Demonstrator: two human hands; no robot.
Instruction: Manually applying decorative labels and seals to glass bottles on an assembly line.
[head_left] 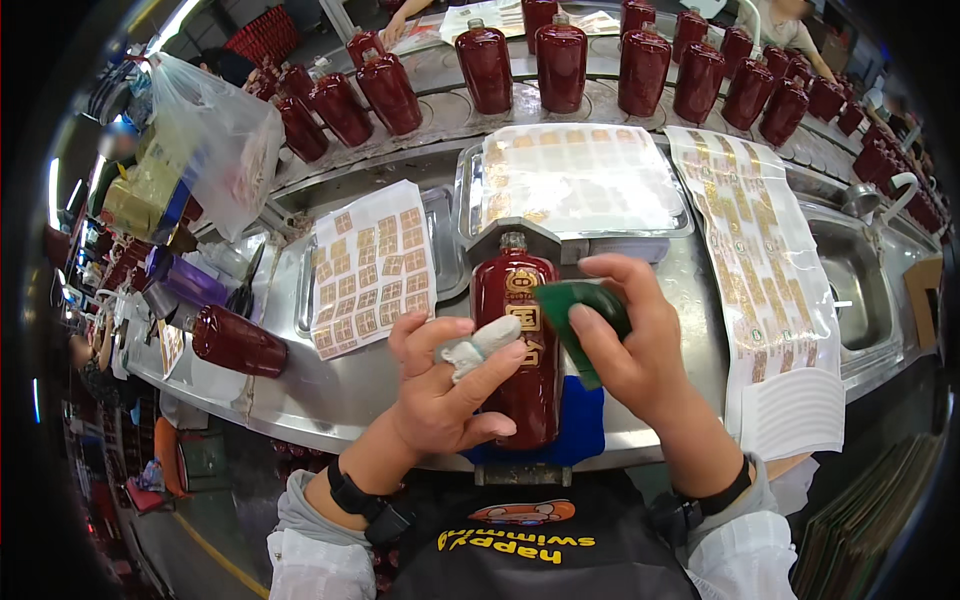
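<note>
A dark red glass bottle (530, 410) with a clear neck lies in front of me in a grey holder (512, 232), gold characters running down its face. My left hand (440, 395) is over its left side, fingers apart, one finger wrapped in white. Its fingertips reach the gold characters; whether they press on the glass, I cannot tell. A flat green scraper (578, 352) is pinched between the thumb and fingers of my right hand (645, 350), beside the bottle's right edge. Under the bottle shows a blue cloth (585, 425).
Gold sticker sheets lie at left (372, 265), on a metal tray (685, 222) and at right (750, 270). Another red bottle (240, 342) leans at the left edge. Several bottles stand on the conveyor (440, 112) behind. A sink (860, 290) is at right; a plastic bag (225, 150) hangs left.
</note>
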